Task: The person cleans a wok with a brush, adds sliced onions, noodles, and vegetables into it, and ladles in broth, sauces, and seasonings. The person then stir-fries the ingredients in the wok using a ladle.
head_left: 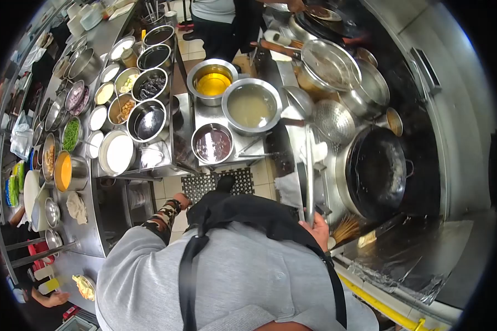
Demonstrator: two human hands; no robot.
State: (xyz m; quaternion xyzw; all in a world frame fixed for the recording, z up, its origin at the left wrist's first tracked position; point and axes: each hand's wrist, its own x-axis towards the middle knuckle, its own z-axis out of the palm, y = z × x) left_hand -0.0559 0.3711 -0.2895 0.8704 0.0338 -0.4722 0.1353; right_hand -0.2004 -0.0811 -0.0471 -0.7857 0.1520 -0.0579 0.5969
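My left hand (183, 201) hangs over the floor mat, beside the low steel table. Its fingers look curled in, and I see nothing in them. At the cooking range, my right hand (317, 230) is closed around the lower end of a long metal utensil (309, 165) that points away from me; its far end is hard to make out. Right of the utensil sits a large dark wok (376, 171). A perforated strainer (334, 121) lies beyond it, and a bamboo brush (345, 229) lies close to my right hand.
Ahead stand pots of yellow oil (213, 84), cloudy liquid (252, 107) and dark red sauce (212, 143). Left, a counter holds several ingredient containers, including a white-filled pot (117, 153). A person (215, 27) stands ahead; another person's hand (57, 299) shows lower left.
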